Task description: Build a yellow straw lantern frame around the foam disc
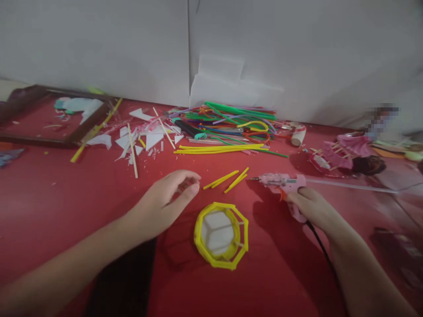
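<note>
My right hand (313, 209) is wrapped around the handle of a pink hot glue gun (280, 180), whose nozzle points left. A clear glue stick (350, 185) sticks out of its back, and a black cord hangs from the handle. My left hand (175, 191) is half curled above the table, its thumb and fingertips a little apart with nothing visible between them. Just right of its fingertips lie several short yellow pipe cleaner pieces (224, 179). Below them stands a yellow pipe cleaner frame (244, 229), many-sided, with a white base (218, 233) and thin sticks between its rims.
Long yellow pipe cleaners (218, 149) lie before a multicoloured pile (231, 112) at the wall. A black-handled cutter (187, 127), wooden sticks (132, 152) and white paper scraps (153, 140) are left of it. A dark frame (89, 125) lies far left; pink crafts (342, 154) sit right.
</note>
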`<action>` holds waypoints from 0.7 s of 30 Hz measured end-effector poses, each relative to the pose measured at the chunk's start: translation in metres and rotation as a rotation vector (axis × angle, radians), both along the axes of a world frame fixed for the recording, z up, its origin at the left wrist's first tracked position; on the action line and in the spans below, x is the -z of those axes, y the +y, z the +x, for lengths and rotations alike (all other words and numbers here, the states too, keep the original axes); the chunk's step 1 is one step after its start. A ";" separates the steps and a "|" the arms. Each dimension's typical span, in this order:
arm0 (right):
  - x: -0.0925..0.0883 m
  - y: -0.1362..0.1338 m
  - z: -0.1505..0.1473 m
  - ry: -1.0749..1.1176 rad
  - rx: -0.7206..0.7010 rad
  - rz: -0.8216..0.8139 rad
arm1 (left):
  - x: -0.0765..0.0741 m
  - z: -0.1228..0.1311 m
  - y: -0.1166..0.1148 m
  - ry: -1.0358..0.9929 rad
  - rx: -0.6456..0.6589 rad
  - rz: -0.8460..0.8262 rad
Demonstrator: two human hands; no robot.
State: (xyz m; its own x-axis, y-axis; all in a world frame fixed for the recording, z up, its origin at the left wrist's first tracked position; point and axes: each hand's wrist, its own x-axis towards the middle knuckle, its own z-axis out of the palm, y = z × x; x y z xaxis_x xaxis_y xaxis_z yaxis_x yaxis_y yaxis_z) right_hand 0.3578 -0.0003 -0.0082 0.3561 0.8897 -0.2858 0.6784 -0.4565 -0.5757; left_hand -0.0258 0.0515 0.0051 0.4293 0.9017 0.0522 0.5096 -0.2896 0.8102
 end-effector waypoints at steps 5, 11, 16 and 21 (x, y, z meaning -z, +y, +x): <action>-0.005 0.005 0.002 -0.201 -0.079 -0.067 | -0.003 0.028 0.037 0.423 0.124 0.061; -0.013 0.006 -0.013 -0.320 -0.232 -0.116 | 0.005 0.041 0.033 0.524 0.086 0.136; -0.018 0.001 -0.019 -0.420 -0.255 -0.115 | 0.010 0.034 0.028 0.505 0.045 0.178; -0.024 0.011 -0.039 -0.600 -0.217 0.118 | 0.018 0.031 0.027 0.461 -0.010 0.218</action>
State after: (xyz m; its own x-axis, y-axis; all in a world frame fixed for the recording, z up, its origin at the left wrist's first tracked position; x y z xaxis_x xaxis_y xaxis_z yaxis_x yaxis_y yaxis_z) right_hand 0.3184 0.0104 0.0155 0.2322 0.9726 0.0110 0.9675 -0.2298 -0.1060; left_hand 0.0047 0.0790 -0.0129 0.4431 0.8952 0.0469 0.8036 -0.4198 0.4219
